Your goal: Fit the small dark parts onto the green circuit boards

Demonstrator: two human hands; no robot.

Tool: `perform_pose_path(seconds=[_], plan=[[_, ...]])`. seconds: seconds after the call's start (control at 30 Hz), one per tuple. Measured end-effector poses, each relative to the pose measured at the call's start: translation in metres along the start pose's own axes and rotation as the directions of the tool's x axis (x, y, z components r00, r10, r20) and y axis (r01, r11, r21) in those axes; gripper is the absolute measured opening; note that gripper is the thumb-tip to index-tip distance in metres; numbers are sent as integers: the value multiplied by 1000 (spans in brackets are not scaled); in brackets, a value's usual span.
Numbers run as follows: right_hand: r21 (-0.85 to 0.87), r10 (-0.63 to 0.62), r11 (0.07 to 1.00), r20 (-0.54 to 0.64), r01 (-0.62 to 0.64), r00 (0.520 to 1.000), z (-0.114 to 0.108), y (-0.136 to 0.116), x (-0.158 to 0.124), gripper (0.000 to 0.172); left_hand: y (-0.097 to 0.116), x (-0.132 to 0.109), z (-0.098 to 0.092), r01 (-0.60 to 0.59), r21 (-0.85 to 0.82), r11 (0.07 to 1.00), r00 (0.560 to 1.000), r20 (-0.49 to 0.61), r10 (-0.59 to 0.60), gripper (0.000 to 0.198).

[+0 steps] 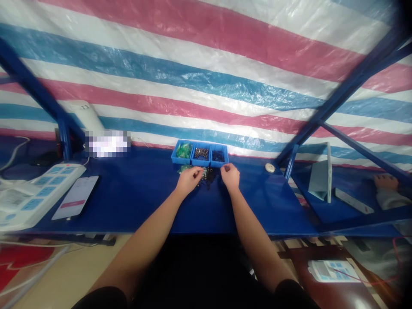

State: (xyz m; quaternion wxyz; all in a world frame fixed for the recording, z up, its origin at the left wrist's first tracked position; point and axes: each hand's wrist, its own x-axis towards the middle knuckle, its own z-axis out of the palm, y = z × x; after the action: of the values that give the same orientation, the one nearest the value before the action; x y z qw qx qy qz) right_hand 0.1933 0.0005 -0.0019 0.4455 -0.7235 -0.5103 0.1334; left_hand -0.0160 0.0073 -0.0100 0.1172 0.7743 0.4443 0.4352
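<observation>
A row of three blue bins point(200, 163) sits on the blue table point(128, 189), its long axis running sideways to the person. It holds green bits point(184, 151) at its left end, brassy bits point(201, 153) in its middle and dark bits point(218, 156) at its right end. The loose pile point(207, 176) of small mixed parts lies just on the near side of the row, also spread sideways.

The left hand point(189, 180) is the nearer one, over the pile's left part; its grip points rightward, thumb and fingertips close together. The right hand point(231, 175) is by the row's near right corner, fingers curled, with the pile to its left. Whether either grip is closed on a part, I cannot tell.
</observation>
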Motion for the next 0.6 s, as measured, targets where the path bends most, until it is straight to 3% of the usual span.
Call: perform_pose_path(seconds=[0.17,0.4,0.6], plan=[[-214,12,976,170,25,985,-3,0,-8,12,1,0,0,14,-6,1000,1000,10,-14,20],[-237,-60,965,231,115,971,-1,-1,-8,11,2,0,-1,19,-6,1000,1000,11,-19,20],[-270,-65,954,245,133,967,2,-2,-9,24,3,0,-2,17,-23,1000,1000,21,-17,22]])
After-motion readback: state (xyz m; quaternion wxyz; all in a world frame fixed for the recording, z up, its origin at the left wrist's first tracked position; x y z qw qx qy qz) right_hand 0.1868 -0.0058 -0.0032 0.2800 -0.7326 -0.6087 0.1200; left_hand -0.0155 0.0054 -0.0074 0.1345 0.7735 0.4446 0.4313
